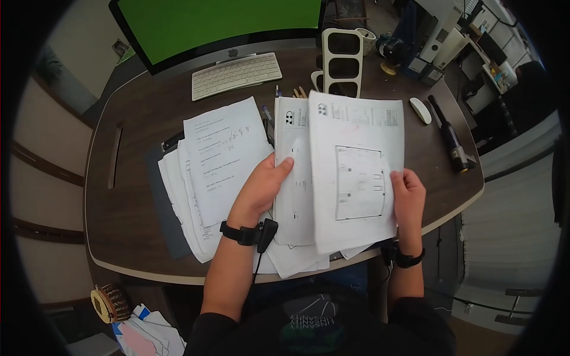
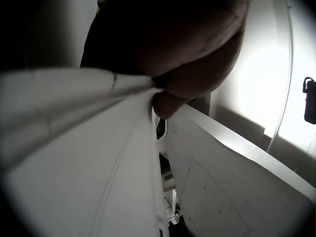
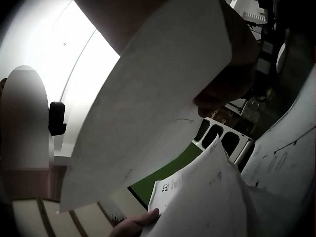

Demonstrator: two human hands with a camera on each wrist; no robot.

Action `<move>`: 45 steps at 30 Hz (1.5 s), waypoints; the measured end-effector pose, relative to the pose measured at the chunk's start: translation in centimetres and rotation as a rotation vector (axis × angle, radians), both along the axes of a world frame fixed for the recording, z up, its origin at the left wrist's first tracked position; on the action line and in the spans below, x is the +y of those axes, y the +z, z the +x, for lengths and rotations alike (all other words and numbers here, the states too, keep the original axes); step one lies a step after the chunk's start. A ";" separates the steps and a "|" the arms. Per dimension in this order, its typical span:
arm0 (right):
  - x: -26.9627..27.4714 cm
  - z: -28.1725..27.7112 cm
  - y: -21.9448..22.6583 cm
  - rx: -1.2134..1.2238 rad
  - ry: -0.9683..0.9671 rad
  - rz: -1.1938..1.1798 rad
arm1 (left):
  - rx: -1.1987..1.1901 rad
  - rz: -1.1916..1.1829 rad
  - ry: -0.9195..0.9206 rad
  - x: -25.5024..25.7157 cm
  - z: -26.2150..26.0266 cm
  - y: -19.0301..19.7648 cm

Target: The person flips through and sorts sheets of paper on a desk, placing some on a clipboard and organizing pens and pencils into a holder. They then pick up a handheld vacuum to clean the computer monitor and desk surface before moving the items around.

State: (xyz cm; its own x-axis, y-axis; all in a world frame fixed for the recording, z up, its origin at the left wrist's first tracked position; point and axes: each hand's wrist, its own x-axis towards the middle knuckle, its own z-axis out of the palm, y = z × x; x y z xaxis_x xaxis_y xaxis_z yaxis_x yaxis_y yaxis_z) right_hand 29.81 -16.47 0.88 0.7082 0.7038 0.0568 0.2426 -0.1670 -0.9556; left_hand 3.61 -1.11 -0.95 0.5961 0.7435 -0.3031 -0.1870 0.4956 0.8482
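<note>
My left hand (image 1: 265,185) grips a sheaf of white printed sheets (image 1: 295,178) held up over the desk, thumb on top. In the left wrist view the fingers (image 2: 197,64) pinch the paper edges (image 2: 98,148). My right hand (image 1: 408,196) holds a separate printed sheet with a framed drawing (image 1: 356,172) by its right edge, overlapping the left sheaf. The right wrist view shows that sheet (image 3: 153,108) from below, the fingers (image 3: 232,79) curled on it.
A spread pile of papers (image 1: 208,178) lies on the dark desk (image 1: 136,196) at the left. Behind stand a green-screen monitor (image 1: 219,24), a white keyboard (image 1: 236,75), a white three-slot rack (image 1: 342,62), a mouse (image 1: 420,110) and a black tool (image 1: 451,142).
</note>
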 end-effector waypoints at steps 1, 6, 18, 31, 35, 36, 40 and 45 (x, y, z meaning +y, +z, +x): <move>0.4 -0.7 -0.3 -0.017 0.001 -0.012 | -0.020 -0.012 0.005 0.0 0.1 -0.2; 1.6 -2.6 -0.8 -0.068 0.065 -0.030 | -0.062 -0.002 0.017 -0.3 0.3 0.3; 2.2 -4.6 -0.8 -0.051 0.168 0.026 | -0.049 0.054 0.005 -0.2 -0.1 0.5; 3.1 -2.6 -2.4 -0.196 0.149 0.175 | -0.089 0.029 -0.037 -0.4 -0.2 0.8; 2.5 -2.5 -0.1 0.276 0.333 0.052 | -0.089 0.005 -0.093 -0.3 -0.5 0.8; 2.2 -2.2 0.1 0.345 0.391 -0.039 | -0.085 0.007 -0.088 -0.3 -0.5 0.8; 2.2 -1.7 -0.5 0.246 0.374 0.021 | -0.116 -0.006 0.009 -0.3 -0.2 0.3; 2.3 1.5 -0.8 -0.097 0.171 -0.093 | -0.359 -0.241 0.213 1.4 -1.4 0.4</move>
